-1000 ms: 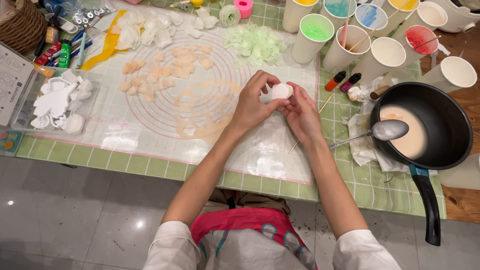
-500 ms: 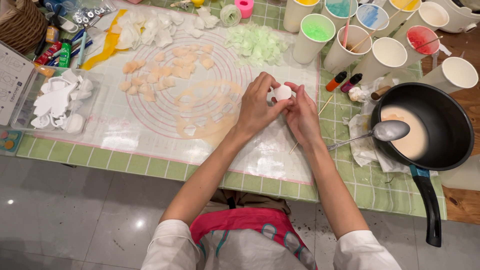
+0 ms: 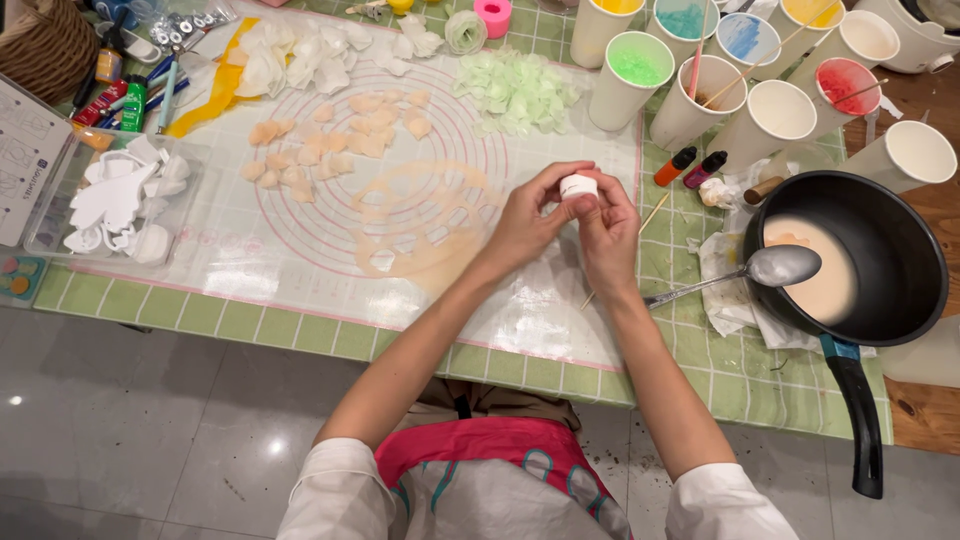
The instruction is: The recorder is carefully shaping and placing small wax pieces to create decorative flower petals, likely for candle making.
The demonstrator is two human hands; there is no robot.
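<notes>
Both of my hands meet over the clear baking mat (image 3: 300,270) with its red ring pattern. Together they grip a small white round cutter (image 3: 578,186). My left hand (image 3: 528,215) wraps it from the left, fingers curled over the top. My right hand (image 3: 605,230) pinches it from the right. Under my hands lies a thin peach sheet of dough (image 3: 420,230) with petal-shaped holes cut out. Cut peach petals (image 3: 330,140), white petals (image 3: 290,60) and pale green petals (image 3: 515,90) lie farther back on the mat.
A black pan (image 3: 850,260) of pale liquid with a metal spoon (image 3: 770,270) sits at right on crumpled tissue. Several paper cups of coloured liquid (image 3: 640,70) stand at the back right, with small dye bottles (image 3: 690,165). A clear tray of white cutters (image 3: 110,200) is at left.
My hands have turned the small white cutter slightly and stayed in the same spot over the mat. Nothing else has moved.
</notes>
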